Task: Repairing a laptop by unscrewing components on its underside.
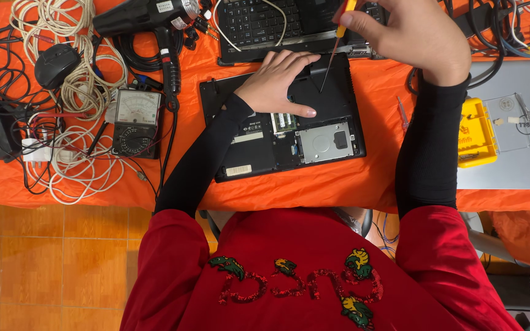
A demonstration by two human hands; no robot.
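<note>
**Laptop opened, underside up, on the orange table**

The laptop (280, 132) lies bottom-up on the orange cloth (369, 178), its drive and memory bays uncovered. The left hand (277, 83) rests flat on it, fingers spread. The right hand (412, 34) grips a screwdriver (335, 46), tip touching the case. A meter (136, 122) sits well to one side.

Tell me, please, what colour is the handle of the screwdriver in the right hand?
Yellow and orange, on the thin-shafted screwdriver; seen in the head view.
</note>
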